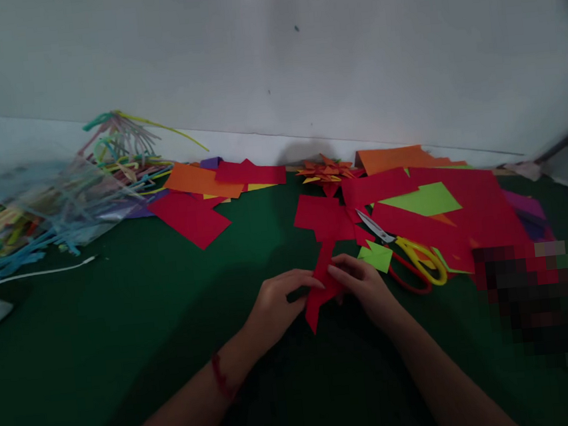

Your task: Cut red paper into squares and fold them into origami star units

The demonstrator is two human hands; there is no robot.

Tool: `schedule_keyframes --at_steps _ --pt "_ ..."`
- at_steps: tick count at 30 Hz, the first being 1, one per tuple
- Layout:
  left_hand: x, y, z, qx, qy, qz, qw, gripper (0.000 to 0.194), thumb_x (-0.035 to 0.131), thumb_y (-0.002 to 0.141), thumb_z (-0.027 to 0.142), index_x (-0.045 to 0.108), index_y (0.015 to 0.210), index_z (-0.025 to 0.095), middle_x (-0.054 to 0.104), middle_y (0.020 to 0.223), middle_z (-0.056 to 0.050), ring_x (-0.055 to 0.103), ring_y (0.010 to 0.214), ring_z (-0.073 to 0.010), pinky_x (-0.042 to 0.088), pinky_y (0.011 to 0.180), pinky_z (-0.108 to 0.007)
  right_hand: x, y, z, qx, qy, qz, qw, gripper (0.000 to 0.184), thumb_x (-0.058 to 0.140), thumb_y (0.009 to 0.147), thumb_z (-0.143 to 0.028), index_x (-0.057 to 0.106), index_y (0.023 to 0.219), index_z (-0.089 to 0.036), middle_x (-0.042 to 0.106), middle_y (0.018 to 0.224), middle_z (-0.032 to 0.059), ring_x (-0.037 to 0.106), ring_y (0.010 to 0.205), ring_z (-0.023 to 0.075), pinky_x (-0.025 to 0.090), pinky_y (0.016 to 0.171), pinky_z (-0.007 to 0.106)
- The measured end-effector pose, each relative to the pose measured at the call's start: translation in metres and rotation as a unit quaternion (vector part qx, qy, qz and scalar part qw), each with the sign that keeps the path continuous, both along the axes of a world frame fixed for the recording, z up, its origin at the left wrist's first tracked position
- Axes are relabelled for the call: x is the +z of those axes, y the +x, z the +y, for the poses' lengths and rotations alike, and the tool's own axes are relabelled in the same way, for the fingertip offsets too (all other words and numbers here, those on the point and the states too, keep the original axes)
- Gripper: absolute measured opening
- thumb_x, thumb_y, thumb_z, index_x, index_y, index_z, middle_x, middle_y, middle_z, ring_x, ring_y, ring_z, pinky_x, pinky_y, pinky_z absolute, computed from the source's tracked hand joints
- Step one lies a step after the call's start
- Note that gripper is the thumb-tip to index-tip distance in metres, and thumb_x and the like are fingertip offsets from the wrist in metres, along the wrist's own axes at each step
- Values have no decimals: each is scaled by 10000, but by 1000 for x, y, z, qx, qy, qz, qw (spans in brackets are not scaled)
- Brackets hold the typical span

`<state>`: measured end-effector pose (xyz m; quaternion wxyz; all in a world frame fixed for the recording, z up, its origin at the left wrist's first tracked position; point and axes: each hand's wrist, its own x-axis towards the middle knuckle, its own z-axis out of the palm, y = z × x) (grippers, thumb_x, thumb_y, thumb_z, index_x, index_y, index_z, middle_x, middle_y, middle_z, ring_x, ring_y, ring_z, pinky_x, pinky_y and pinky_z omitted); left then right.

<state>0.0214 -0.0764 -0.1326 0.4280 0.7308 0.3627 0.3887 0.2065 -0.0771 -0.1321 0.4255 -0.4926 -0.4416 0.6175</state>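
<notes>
Between my hands is a folded piece of red paper (317, 307), with one pointed end toward me and a narrow strip running away. My left hand (285, 300) pinches its left side between thumb and fingers. On the right side, my right hand (358, 279) grips the same paper, fingertips near the middle; some fingers are hidden beneath. Just beyond lie cut red paper pieces (322, 216). A small folded green paper (376, 256) sits by my right hand, and scissors (411, 251) with yellow and red handles rest beside it, blades slightly apart.
A spiky orange and red paper flower (327, 170) stands near the wall. Red sheets (484, 200) and a lime-green sheet (426, 200) lie at right. More orange paper (203, 180) is at back left. Far left, pipe cleaners (121, 145) spill from a clear plastic bag (50, 188).
</notes>
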Motion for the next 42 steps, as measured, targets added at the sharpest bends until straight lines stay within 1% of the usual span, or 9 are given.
schedule_keyframes --at_steps 7,12,20,27,32,35,38,40,42 --pt "2 2 -1 -26 -25 -12 999 230 564 751 57 647 896 216 646 1012 -18 593 946 -149 453 858 -268 4 2 -2 34 16 -8 999 281 518 810 -450 600 805 -181 543 610 -25 520 492 98 429 425 204" --pt "1 1 -1 -24 -19 -9 999 233 598 747 77 656 916 225 631 1040 -20 582 969 -151 436 880 -272 4 1 -1 12 33 -45 998 203 625 747 -391 613 773 -191 569 621 -34 490 477 83 402 415 192" --pt "2 2 0 54 -10 -38 998 89 634 741 141 678 792 199 625 968 -38 591 905 -151 461 821 -262 9 0 -2 13 58 -57 997 199 588 780 -384 623 789 -188 600 608 -14 534 500 109 402 438 215" --pt "-1 5 0 113 -109 -69 985 40 632 738 172 602 764 174 636 844 -27 604 803 -150 486 750 -267 8 -2 -2 26 76 -53 995 188 571 801 -360 617 771 -180 632 668 4 561 536 109 405 445 204" --pt "0 3 0 84 -80 -77 990 71 625 730 131 609 779 180 630 914 -35 597 868 -153 473 780 -258 6 -1 -1 1 64 -73 995 203 598 772 -385 614 765 -183 599 590 -18 524 468 98 396 416 202" --pt "0 3 1 57 -63 -65 994 166 547 757 73 635 834 191 626 987 -43 588 926 -155 458 826 -268 4 3 2 -25 60 -100 993 225 617 745 -412 615 738 -187 584 575 -24 508 456 101 405 417 212" --pt "-2 4 2 73 -117 -93 986 263 440 795 58 601 954 192 646 973 -46 602 914 -149 462 829 -285 2 6 3 -42 61 -118 990 242 627 722 -435 631 752 -195 607 616 -13 532 492 116 421 418 218" --pt "-2 5 2 80 -176 -116 974 236 423 832 130 558 1019 183 659 929 -52 620 861 -155 486 769 -289 1 7 3 -40 64 -127 989 243 633 713 -433 642 762 -196 622 643 -5 542 499 119 426 411 217" --pt "-2 6 2 71 -203 -86 973 186 476 835 241 570 981 174 663 857 -48 625 789 -162 492 691 -274 1 6 2 -28 64 -127 989 227 643 708 -415 644 757 -193 619 646 -8 538 489 110 432 413 214"
